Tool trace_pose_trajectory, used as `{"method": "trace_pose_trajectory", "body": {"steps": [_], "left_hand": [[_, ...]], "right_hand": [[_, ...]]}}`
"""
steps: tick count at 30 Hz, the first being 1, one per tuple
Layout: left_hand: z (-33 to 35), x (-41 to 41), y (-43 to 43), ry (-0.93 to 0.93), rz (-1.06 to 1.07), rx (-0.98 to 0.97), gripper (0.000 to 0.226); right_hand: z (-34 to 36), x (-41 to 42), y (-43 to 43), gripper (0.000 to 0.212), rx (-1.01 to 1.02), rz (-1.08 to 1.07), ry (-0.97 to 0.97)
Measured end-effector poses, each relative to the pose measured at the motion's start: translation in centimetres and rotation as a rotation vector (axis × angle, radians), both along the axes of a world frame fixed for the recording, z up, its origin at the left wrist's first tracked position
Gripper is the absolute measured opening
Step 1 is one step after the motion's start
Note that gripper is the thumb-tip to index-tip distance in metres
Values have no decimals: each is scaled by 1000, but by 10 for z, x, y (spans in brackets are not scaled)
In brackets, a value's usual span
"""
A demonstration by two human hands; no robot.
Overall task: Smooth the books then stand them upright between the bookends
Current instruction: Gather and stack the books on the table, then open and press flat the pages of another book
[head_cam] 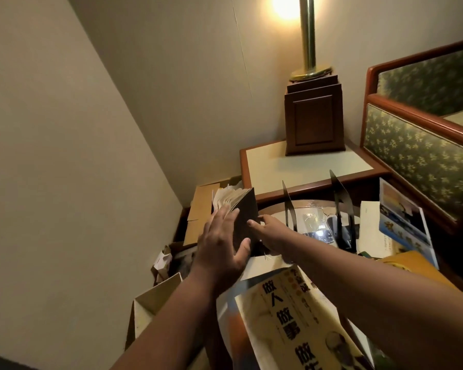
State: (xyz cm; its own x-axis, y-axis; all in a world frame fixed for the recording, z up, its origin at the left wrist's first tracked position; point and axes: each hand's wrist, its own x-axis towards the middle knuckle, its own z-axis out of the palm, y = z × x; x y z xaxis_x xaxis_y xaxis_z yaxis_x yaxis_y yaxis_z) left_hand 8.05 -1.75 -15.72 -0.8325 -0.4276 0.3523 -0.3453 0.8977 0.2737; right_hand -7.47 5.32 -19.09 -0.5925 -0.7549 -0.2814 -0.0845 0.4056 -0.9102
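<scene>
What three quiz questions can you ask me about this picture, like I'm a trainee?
1. Which thing do the left hand and the right hand both touch? A) a cup B) the dark book C) a shoe
2. True or false: the dark book already stands between the two black bookends.
3. Fill in the gap: the lamp on the bedside table is switched ___.

Key: 1 B. 2 False: it stands to the left of both bookends. 3 on.
</scene>
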Motion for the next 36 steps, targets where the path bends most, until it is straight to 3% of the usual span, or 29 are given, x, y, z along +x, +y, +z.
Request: {"method": "trace_pose_trajectory", "body": {"steps": [4, 11, 14, 19, 26, 31, 36], "left_hand": [[-18, 15, 57, -49, -77, 90, 65], [-47, 22, 116, -304, -118, 184, 69], [-59, 20, 118, -451, -110, 105, 65], [-63, 20, 119, -441, -94, 85, 64], [-68, 21, 119, -427, -77, 56, 69], [-74, 21, 117, -383, -74, 45, 82], [-80, 20, 114, -328, -82, 58, 100]], "right_hand": [[10, 7, 35, 58, -17, 45, 53], [27, 6, 136, 26, 45, 144, 321], [35, -3, 181, 23, 0, 79, 359], [38, -34, 240, 17, -63, -87, 447], [1, -107, 262, 15, 125, -388, 453], [-24, -145, 255, 46, 368, -370, 558], [-56, -170, 243, 93, 541, -404, 468]]}}
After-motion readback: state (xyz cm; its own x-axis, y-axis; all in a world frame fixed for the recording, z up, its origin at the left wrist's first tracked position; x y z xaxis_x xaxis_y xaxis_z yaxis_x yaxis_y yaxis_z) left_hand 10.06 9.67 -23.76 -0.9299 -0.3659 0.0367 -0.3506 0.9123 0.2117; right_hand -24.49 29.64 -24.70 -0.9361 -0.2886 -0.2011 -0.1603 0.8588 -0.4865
